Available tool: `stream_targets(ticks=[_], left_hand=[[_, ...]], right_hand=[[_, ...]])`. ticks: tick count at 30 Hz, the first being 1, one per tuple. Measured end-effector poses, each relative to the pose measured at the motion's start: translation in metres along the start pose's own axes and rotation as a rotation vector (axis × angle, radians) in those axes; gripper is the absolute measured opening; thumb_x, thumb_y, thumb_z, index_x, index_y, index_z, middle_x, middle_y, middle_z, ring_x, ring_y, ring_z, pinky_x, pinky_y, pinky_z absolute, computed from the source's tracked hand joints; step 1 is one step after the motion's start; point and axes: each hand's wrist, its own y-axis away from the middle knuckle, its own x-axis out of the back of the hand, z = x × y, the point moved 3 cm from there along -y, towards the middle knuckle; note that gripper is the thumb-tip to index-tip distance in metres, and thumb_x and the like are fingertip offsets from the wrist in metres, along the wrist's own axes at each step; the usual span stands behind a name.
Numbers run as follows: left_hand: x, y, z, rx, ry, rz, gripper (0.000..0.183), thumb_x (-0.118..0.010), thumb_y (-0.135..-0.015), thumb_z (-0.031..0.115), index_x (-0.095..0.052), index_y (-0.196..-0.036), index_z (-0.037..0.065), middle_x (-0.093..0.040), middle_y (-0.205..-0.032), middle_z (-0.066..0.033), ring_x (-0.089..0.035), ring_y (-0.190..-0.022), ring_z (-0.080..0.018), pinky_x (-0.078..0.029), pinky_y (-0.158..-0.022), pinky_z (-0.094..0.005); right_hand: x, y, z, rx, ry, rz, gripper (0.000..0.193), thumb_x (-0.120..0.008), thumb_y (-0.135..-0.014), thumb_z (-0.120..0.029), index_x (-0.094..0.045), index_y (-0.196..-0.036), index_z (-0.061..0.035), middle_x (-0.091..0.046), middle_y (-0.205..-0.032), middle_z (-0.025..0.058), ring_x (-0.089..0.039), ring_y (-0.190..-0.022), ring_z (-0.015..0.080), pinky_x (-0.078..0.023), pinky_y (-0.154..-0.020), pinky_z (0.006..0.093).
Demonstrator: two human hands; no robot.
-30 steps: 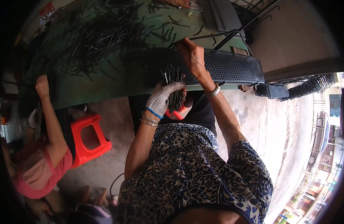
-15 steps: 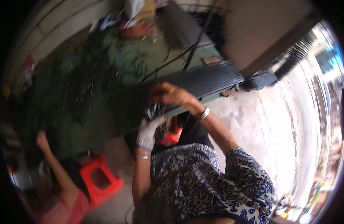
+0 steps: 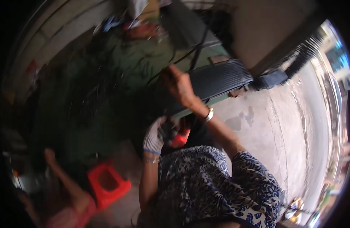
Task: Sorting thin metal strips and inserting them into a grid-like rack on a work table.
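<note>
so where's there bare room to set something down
Probably the front of the green table, between the dark strips and the edge near the red stool, though blur may hide pieces; also the pale floor right of the right forearm. Crowded: among the strips, and around the right hand by the black mesh panel.

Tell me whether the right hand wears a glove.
No, the right hand is bare; the pale glove is on the left hand.
</note>
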Motion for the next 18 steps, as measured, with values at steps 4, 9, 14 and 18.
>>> stream_targets(ticks=[4,9,14,18], left_hand=[[-0.024,-0.001,-0.001,-0.045,0.315,-0.131,0.025,-0.052,-0.094,0.019,-0.053,-0.119,0.016,-0.065,-0.094,-0.0148,-0.065,-0.089,-0.0333,-0.056,-0.072,-0.0503],[-0.02,0.008,0.002,-0.12,0.329,-0.119,0.029,-0.053,-0.094,0.017,-0.052,-0.122,0.016,-0.064,-0.09,-0.0136,-0.065,-0.086,-0.0315,-0.057,-0.072,-0.0507],[-0.014,0.009,0.002,-0.184,0.307,-0.15,0.031,-0.055,-0.093,0.013,-0.051,-0.123,0.013,-0.064,-0.088,-0.0115,-0.066,-0.079,-0.0239,-0.058,-0.068,-0.0423],[-0.013,0.006,0.0,-0.182,0.233,-0.057,0.023,-0.056,-0.092,0.013,-0.057,-0.115,0.008,-0.065,-0.085,-0.0102,-0.065,-0.074,-0.0199,-0.058,-0.064,-0.0366]], right_hand=[[-0.006,-0.007,0.004,0.221,0.286,0.086,0.008,-0.057,-0.089,-0.003,-0.057,-0.097,-0.0003,-0.064,-0.077,0.0084,-0.062,-0.064,0.0129,-0.048,-0.058,0.0255],[-0.026,-0.002,0.012,0.306,0.261,0.05,0.009,-0.059,-0.083,0.002,-0.056,-0.091,-0.0011,-0.06,-0.075,0.0147,-0.061,-0.065,0.03,-0.047,-0.057,0.034],[-0.029,0.002,0.014,0.302,0.367,-0.016,0.007,-0.058,-0.088,-0.002,-0.057,-0.096,-0.0009,-0.064,-0.076,0.0103,-0.065,-0.064,0.0171,-0.05,-0.057,0.0276],[-0.02,0.002,0.014,0.269,0.323,-0.06,0.006,-0.057,-0.089,-0.002,-0.057,-0.095,-0.0002,-0.064,-0.076,0.0106,-0.066,-0.064,0.0182,-0.05,-0.056,0.0278]])
